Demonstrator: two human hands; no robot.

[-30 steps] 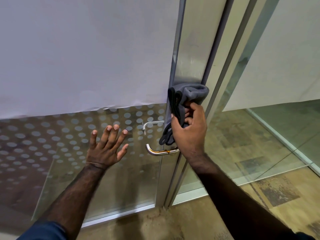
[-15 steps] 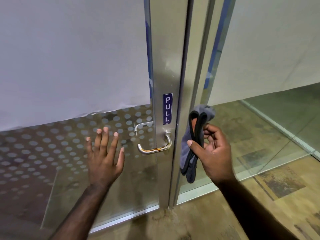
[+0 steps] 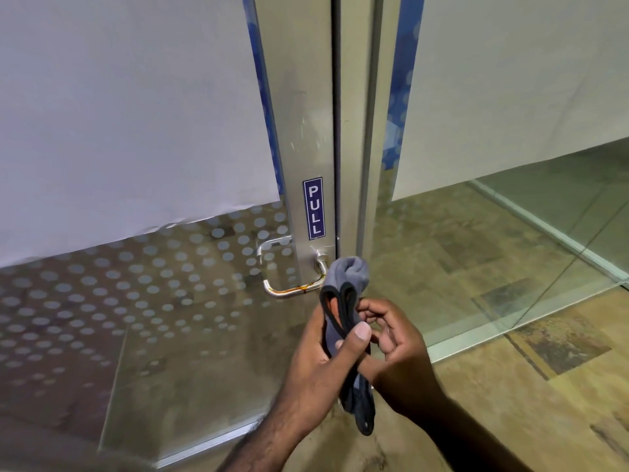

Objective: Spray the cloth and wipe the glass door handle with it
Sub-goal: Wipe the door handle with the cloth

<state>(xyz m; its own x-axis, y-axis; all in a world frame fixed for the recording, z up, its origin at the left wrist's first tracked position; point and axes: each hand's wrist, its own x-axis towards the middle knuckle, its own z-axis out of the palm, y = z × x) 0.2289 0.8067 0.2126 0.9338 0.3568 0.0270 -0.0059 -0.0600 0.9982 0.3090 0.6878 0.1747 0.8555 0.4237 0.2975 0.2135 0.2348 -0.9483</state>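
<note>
Holding one folded grey cloth (image 3: 343,311) low in the middle of the frame, you had two hands on it: your left hand (image 3: 318,361) pinched it under the thumb, your right hand (image 3: 396,345) curled its fingers against it. One metal door handle (image 3: 294,289) sat just above, partly behind the cloth, below one PULL sign (image 3: 313,208).

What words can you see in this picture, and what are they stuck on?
"PULL": white capital letters stacked top to bottom on the narrow blue sign, stuck on the brushed silver metal door frame just above the curved silver metal door handle.
No other words, numbers or brands show anywhere.
</note>
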